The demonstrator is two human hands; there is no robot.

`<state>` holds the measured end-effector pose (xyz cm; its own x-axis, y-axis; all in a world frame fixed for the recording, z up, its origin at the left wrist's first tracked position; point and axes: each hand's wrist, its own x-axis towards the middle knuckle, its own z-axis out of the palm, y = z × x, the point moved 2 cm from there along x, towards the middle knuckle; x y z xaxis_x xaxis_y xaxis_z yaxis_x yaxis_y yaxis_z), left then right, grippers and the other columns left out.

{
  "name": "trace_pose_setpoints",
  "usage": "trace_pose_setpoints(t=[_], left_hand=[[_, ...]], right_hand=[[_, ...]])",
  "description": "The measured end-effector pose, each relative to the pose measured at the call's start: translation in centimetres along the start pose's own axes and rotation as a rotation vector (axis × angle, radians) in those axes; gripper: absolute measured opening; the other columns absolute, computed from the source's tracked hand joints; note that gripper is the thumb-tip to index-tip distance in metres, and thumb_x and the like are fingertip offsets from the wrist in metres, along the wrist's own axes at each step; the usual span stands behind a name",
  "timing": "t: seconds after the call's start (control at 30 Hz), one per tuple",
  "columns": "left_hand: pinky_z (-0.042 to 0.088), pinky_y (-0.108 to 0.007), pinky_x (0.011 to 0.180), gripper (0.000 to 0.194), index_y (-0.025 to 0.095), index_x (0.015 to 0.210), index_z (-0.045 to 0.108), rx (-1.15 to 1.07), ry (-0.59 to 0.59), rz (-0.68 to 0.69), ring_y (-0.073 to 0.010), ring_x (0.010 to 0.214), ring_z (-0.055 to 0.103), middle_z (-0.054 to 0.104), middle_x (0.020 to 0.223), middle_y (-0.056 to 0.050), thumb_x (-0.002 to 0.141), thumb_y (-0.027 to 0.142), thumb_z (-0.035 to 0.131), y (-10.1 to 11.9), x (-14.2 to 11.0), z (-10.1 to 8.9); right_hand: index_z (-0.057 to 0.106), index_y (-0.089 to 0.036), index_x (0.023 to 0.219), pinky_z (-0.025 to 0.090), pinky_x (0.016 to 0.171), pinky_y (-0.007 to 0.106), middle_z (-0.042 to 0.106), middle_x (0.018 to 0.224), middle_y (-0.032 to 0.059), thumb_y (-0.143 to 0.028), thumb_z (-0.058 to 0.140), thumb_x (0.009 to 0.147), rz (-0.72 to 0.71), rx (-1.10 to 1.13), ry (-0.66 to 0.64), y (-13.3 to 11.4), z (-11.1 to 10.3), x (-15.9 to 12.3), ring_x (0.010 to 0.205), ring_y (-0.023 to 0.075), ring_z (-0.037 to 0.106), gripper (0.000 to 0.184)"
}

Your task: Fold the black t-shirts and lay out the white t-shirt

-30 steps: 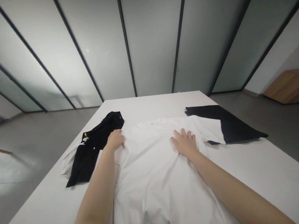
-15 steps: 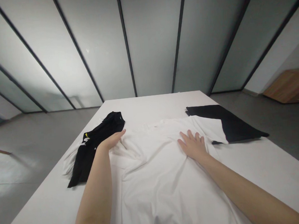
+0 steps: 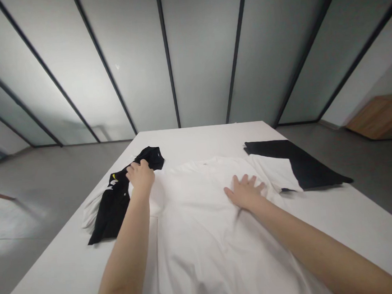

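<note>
A white shirt (image 3: pixel 202 228) lies spread over the white table (image 3: pixel 341 226), its far edge rumpled. My left hand (image 3: pixel 140 175) rests at the shirt's upper left corner, fingers curled down on the cloth beside a crumpled black garment (image 3: pixel 118 198) with yellow and white marks. My right hand (image 3: pixel 245 190) lies flat on the shirt right of centre, fingers spread. The shirt's right sleeve (image 3: pixel 281 172) reaches out over a folded black cloth (image 3: pixel 302 163).
Frosted glass panels with black frames (image 3: pixel 167 58) stand behind the table. Grey floor surrounds it. A wooden cabinet (image 3: pixel 380 116) sits at the far right. A white cloth (image 3: pixel 90 209) peeks from under the black garment on the left.
My left hand moved left and farther away, closing on the shirt's corner and drawing it flatter. My right hand slid slightly left and nearer, staying flat on the cloth.
</note>
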<state>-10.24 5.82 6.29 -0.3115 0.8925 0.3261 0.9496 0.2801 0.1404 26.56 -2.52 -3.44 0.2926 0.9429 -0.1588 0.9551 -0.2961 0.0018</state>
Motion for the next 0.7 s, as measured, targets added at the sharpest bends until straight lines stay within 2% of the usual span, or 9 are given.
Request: trace_pose_setpoints(t=[0.07,0.13,0.2,0.23,0.3,0.37,0.43,0.57,0.7], left_hand=[[0.048,-0.055,0.104,0.042,0.015,0.13,0.066,-0.022,-0.114,0.166,-0.0439,0.131,0.055,0.062,0.136,-0.027,0.096,0.037,0.055,3.4,-2.0,0.7],[0.046,-0.056,0.108,0.051,0.016,0.136,0.064,-0.047,-0.314,0.334,-0.042,0.132,0.057,0.064,0.137,-0.025,0.101,0.049,0.049,6.7,-4.6,2.1],[0.043,-0.063,0.112,0.066,0.017,0.145,0.06,-0.062,-0.508,0.386,-0.0456,0.137,0.055,0.059,0.147,-0.027,0.103,0.063,0.039,9.2,-7.3,4.2],[0.04,-0.069,0.112,0.071,0.02,0.151,0.056,-0.054,-0.571,0.377,-0.0495,0.145,0.047,0.051,0.158,-0.027,0.102,0.068,0.037,10.1,-8.5,5.2],[0.028,-0.081,0.115,0.079,0.024,0.164,0.043,-0.032,-0.541,0.347,-0.0548,0.157,0.026,0.03,0.173,-0.025,0.1,0.071,0.035,11.1,-10.0,7.1],[0.019,-0.087,0.114,0.084,0.025,0.17,0.032,-0.024,-0.481,0.324,-0.0562,0.161,0.013,0.018,0.178,-0.023,0.1,0.072,0.033,11.4,-10.3,8.5],[0.016,-0.089,0.114,0.087,0.024,0.171,0.029,-0.026,-0.468,0.309,-0.0567,0.161,0.011,0.015,0.178,-0.023,0.1,0.074,0.03,11.5,-9.3,9.4],[0.013,-0.088,0.116,0.089,0.025,0.171,0.029,-0.033,-0.482,0.322,-0.0535,0.163,0.009,0.013,0.179,-0.021,0.099,0.078,0.03,11.7,-5.7,10.3],[0.014,-0.083,0.12,0.079,0.03,0.168,0.037,-0.068,-0.407,0.414,-0.0465,0.164,0.015,0.021,0.179,-0.017,0.102,0.073,0.032,11.1,-3.5,10.8]], right_hand=[[0.036,-0.014,0.169,0.007,0.123,0.074,0.022,0.176,0.028,-0.067,0.044,0.102,-0.104,-0.027,0.041,-1.4,-0.2,0.3,0.162,0.0534,0.012,0.086],[0.033,-0.014,0.17,0.008,0.127,0.067,0.019,0.177,0.0259,-0.064,0.042,0.104,-0.207,0.001,0.068,-2.6,-0.2,0.6,0.163,0.0495,0.013,0.084],[0.028,-0.016,0.172,0.011,0.128,0.064,0.016,0.178,0.0243,-0.062,0.038,0.106,-0.238,0.053,0.056,-3.5,0.0,1.0,0.163,0.0471,0.016,0.082],[0.027,-0.016,0.172,0.011,0.128,0.064,0.015,0.179,0.0237,-0.063,0.036,0.106,-0.232,0.074,0.048,-3.8,0.1,1.3,0.163,0.0462,0.016,0.081],[0.026,-0.018,0.173,0.011,0.128,0.064,0.014,0.179,0.0224,-0.064,0.036,0.106,-0.218,0.1,0.045,-4.3,0.2,1.9,0.164,0.0456,0.015,0.082],[0.026,-0.019,0.173,0.009,0.128,0.064,0.014,0.179,0.0219,-0.065,0.036,0.105,-0.211,0.116,0.05,-4.8,0.2,2.7,0.164,0.0461,0.014,0.083],[0.027,-0.019,0.173,0.008,0.127,0.066,0.014,0.179,0.0221,-0.066,0.037,0.104,-0.205,0.132,0.058,-5.5,0.0,3.5,0.164,0.0474,0.013,0.084],[0.026,-0.021,0.173,0.007,0.127,0.068,0.013,0.18,0.0207,-0.068,0.037,0.103,-0.165,0.156,0.05,-6.7,-0.7,5.2,0.164,0.048,0.01,0.085],[0.033,-0.024,0.171,0.013,0.126,0.066,0.019,0.179,0.0182,-0.065,0.038,0.105,-0.197,0.172,0.096,-6.5,-1.2,6.4,0.163,0.0452,0.017,0.078]])
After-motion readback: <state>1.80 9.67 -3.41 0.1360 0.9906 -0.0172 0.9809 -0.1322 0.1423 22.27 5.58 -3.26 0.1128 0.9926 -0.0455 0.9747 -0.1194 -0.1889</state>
